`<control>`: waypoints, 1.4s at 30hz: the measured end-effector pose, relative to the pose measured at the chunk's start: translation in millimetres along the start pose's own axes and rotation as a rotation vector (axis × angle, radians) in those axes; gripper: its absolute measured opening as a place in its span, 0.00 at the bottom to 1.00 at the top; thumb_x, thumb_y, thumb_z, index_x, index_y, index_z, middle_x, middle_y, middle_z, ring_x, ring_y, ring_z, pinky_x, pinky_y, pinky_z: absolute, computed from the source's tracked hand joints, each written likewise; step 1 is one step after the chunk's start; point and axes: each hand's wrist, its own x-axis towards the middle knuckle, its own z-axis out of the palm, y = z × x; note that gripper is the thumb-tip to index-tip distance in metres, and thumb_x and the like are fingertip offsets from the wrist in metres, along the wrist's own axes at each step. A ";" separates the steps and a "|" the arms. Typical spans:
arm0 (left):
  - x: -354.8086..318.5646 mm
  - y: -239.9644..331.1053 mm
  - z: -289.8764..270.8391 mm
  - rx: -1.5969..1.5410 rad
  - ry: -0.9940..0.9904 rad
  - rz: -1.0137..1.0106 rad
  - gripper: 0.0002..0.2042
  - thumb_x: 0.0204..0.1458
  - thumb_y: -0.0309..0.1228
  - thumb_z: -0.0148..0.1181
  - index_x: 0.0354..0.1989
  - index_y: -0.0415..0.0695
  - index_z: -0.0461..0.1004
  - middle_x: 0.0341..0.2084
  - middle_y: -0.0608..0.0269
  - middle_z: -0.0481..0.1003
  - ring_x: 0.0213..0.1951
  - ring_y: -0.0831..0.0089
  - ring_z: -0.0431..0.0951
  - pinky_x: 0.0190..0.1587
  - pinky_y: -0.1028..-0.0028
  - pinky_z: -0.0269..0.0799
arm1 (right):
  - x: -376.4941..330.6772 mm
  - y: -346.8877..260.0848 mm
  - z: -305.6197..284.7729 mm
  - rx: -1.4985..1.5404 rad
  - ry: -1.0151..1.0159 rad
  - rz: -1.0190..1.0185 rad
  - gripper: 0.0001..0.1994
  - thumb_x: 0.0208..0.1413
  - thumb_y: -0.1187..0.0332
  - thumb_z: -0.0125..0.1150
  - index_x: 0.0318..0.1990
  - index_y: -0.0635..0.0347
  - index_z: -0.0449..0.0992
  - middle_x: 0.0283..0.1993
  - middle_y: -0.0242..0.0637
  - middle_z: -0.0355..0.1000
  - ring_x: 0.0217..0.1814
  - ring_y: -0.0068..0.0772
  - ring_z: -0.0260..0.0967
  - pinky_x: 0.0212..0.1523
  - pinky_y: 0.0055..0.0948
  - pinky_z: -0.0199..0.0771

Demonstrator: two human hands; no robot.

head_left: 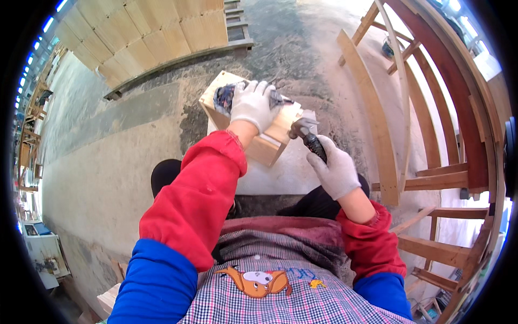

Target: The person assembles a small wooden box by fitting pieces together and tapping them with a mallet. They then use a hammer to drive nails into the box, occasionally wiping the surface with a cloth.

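My right hand point(337, 170), in a pale work glove, is closed around the dark ribbed handle of a hammer point(312, 141). The hammer's head is beside the right end of a light wooden box point(263, 148). My left hand point(253, 105), gloved too, is closed over a dark, multicoloured crumpled bundle point(223, 98) on top of the box. The bundle looks like cloth or plastic, and the hand hides its middle. A thin dark piece sticks out to the right of the left hand; its kind is unclear. Beneath the box is a pale flat surface point(280, 182).
Stacked light wooden boxes point(162, 32) stand on a pallet point(237, 44) at the far left. Close by on the right is a wooden rack point(477, 124) with leaning boards point(372, 116). A pale cabinet-like unit point(46, 251) is at the lower left.
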 end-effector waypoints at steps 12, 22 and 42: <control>2.1 1.7 -6.9 -0.037 -0.036 -0.042 0.28 0.57 0.54 0.53 0.61 0.51 0.70 0.61 0.64 0.70 0.64 0.66 0.66 0.66 0.58 0.56 | -0.9 5.2 15.4 0.072 0.001 0.021 0.16 0.59 0.58 0.60 0.48 0.58 0.71 0.33 0.57 0.75 0.39 0.63 0.74 0.38 0.46 0.74; -2.4 0.0 -5.7 -0.017 0.003 -0.026 0.28 0.57 0.53 0.54 0.62 0.51 0.70 0.60 0.65 0.70 0.63 0.67 0.67 0.64 0.56 0.58 | -9.3 -18.7 -3.6 0.324 0.375 -0.268 0.20 0.57 0.71 0.63 0.56 0.65 0.69 0.42 0.55 0.75 0.43 0.49 0.78 0.45 0.37 0.76; -5.7 -1.2 -1.3 0.006 0.028 -0.024 0.28 0.57 0.54 0.53 0.60 0.50 0.71 0.59 0.64 0.70 0.63 0.68 0.65 0.65 0.58 0.54 | 4.0 -35.5 -28.5 0.166 0.150 -0.057 0.20 0.60 0.65 0.60 0.58 0.58 0.69 0.37 0.50 0.77 0.39 0.49 0.78 0.41 0.39 0.76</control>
